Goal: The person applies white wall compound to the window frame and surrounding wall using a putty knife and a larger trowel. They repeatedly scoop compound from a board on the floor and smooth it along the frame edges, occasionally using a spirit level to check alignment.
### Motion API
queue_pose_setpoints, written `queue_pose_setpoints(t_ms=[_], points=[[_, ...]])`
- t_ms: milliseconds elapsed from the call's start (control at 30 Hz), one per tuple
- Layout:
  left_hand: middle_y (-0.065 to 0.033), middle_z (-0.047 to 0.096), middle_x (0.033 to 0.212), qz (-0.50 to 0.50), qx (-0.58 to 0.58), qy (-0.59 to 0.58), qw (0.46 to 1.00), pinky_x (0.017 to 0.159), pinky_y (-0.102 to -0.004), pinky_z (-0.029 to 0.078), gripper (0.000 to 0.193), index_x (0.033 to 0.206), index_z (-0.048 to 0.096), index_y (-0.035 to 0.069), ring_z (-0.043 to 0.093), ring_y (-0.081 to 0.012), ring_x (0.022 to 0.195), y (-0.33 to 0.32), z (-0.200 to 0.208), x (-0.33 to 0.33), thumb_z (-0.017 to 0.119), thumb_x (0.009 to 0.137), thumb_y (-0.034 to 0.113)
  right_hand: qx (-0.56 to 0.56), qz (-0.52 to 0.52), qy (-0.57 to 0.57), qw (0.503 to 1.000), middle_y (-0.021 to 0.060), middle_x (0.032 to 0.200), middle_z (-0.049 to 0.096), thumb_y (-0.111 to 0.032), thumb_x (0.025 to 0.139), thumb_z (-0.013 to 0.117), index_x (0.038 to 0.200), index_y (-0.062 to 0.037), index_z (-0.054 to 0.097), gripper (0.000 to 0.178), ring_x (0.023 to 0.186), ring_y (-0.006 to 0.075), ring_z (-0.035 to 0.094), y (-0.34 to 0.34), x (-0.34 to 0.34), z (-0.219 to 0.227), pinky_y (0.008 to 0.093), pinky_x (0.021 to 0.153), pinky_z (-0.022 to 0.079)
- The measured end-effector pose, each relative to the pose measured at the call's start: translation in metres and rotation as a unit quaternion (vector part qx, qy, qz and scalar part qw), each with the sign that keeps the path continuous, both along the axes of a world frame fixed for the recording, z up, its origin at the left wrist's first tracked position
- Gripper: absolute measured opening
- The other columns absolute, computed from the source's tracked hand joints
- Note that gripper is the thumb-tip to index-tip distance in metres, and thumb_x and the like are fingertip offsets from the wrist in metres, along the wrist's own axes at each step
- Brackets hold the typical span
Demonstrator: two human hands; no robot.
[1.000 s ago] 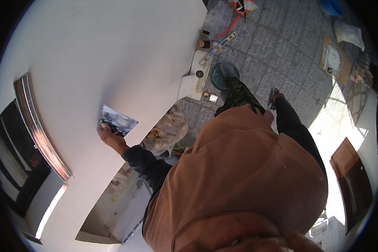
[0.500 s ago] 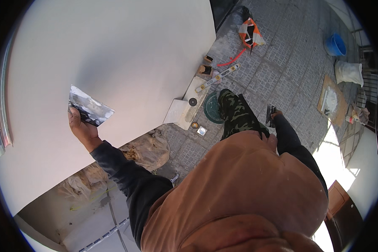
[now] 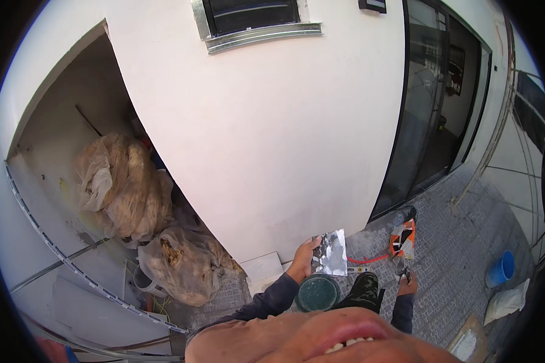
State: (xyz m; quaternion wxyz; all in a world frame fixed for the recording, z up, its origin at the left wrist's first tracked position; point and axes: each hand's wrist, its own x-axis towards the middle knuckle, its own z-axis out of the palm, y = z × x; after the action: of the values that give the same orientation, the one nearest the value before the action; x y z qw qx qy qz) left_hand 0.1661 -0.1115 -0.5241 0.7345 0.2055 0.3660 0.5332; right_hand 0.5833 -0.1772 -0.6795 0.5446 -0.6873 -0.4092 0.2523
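Observation:
My left hand point(image 3: 303, 262) is closed around one side of a wide metal putty knife point(image 3: 331, 253), whose shiny blade is smeared with white and dark patches. Its handle is hidden. The blade is tilted up over the paving, near the foot of the white wall point(image 3: 266, 133). To its right, my right hand point(image 3: 408, 284) grips a smaller putty knife point(image 3: 403, 273) with a dark, smeared blade. The two tools are apart. Below my left hand stands a round green bucket point(image 3: 317, 294), beside my camouflage-clad leg point(image 3: 363, 290).
Clear bags of yellowish material point(image 3: 181, 266) lie left by an alcove. A sliding glass door point(image 3: 418, 103) is at the right. On the paving point(image 3: 460, 242) are an orange-and-white bag point(image 3: 402, 237), a blue bucket point(image 3: 500, 269) and a white sack point(image 3: 506, 301). A window point(image 3: 251, 13) tops the wall.
My view has tipped up, showing the window, door and alcove. My left hand has come from far left of my body to near the right hand, still holding its knife.

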Motion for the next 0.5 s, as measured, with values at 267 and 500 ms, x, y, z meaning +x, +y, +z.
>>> queue_pose_setpoints(t_ms=[267,500], points=[[-0.0004,0.065,0.09,-0.001,0.146,0.333,0.932,0.075,-0.0294,0.045,0.032,0.107,0.07,-0.002,0.053,-0.0099,0.08,-0.053,0.031,0.125,0.059,0.102,0.028,0.185,0.256,-0.435,0.843,0.0064,0.107,0.069,0.002,0.078,0.064,0.116,-0.0252,0.076,0.048,0.102,0.0324,0.062,-0.063,-0.074,0.205,0.0475,0.089,0.046],[-0.0033,0.067,0.096,0.107,0.075,0.158,0.979,0.081,-0.0296,0.048,0.026,0.112,0.065,-0.002,0.061,-0.0144,0.087,-0.031,0.034,0.269,0.057,0.103,0.021,0.118,0.19,-0.416,0.881,0.0022,0.105,0.07,-0.001,0.083,0.065,0.115,-0.0275,0.077,0.043,0.099,0.0297,0.064,-0.152,0.081,0.182,0.0463,0.086,0.047]])
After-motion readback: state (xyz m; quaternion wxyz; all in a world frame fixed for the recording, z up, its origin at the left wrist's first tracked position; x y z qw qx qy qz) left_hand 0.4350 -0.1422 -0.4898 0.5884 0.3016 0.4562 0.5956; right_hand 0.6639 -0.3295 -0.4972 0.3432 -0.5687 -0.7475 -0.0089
